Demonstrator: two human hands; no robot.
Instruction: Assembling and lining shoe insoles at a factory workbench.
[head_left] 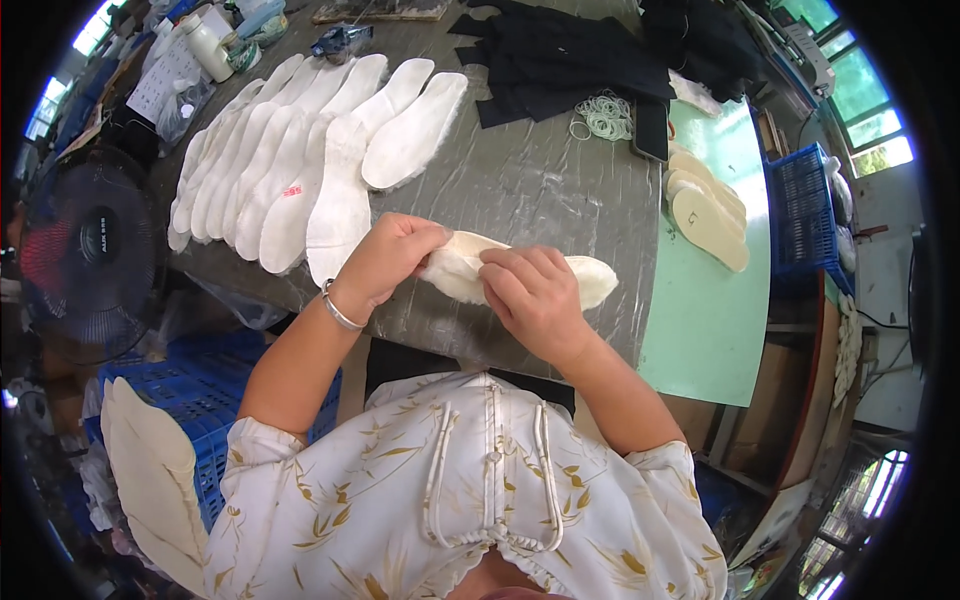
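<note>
Over the near edge of the grey table I hold a cream, fluffy-edged insole (592,284) lengthwise between both hands. My left hand (392,258) pinches its left end between thumb and fingers. My right hand (533,298) is closed over the middle, fingertips curled at its upper edge. The fuzzy pile shows along the lower side and at the right end. Just beyond my left hand, white insoles (285,180) lie in overlapping rows, one with a red mark. A further insole (415,130) rests on top at the right of these rows.
Black fabric pieces (560,60), a bundle of pale elastic bands (605,117) and a phone (650,130) lie at the far side. Several beige insoles (710,210) sit on a green mat (700,330) at right. A fan (95,245) and blue crate (210,420) stand left.
</note>
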